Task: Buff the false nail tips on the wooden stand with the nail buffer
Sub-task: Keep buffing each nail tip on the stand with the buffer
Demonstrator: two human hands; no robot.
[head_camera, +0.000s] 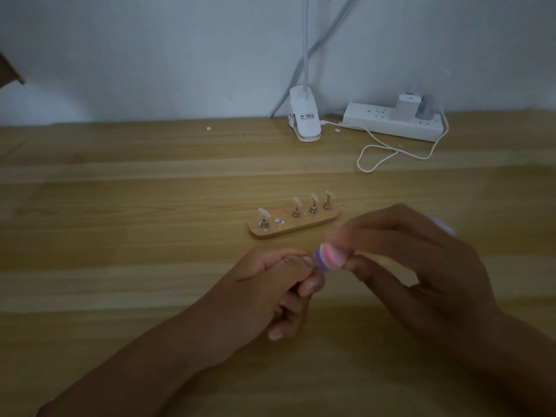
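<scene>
The nail buffer [332, 257] is a soft, foam-like block held above the table [120, 236] at lower centre of the frame. Its rounded near end shows stacked layers of purple, white and pink. Its long axis runs from this end up and to the right, and a pale lavender far end protrudes past the right hand [421, 266] towards the right of the frame. The right hand grips the buffer with fingers wrapped over the top and thumb beneath; this hand is motion-blurred. The left hand [264, 284] is curled, with thumb and forefinger pressed together right at the buffer's layered end. Whatever they pinch is hidden, so its hold cannot be determined. The wooden stand [288, 229] lies on the table just above the hands. It is a flat, light-wood slab with rounded ends, its long axis rising slightly towards the right. Four translucent false nail tips [296, 201] stand on small metal posts, one at the left end and three at the right end. One round metal socket [278, 220] is unoccupied. The table is smooth, pale, banded wood. At upper centre sit a white plastic clip lamp [304, 118], a white power strip [391, 123] and a looped white cable [379, 152].
</scene>
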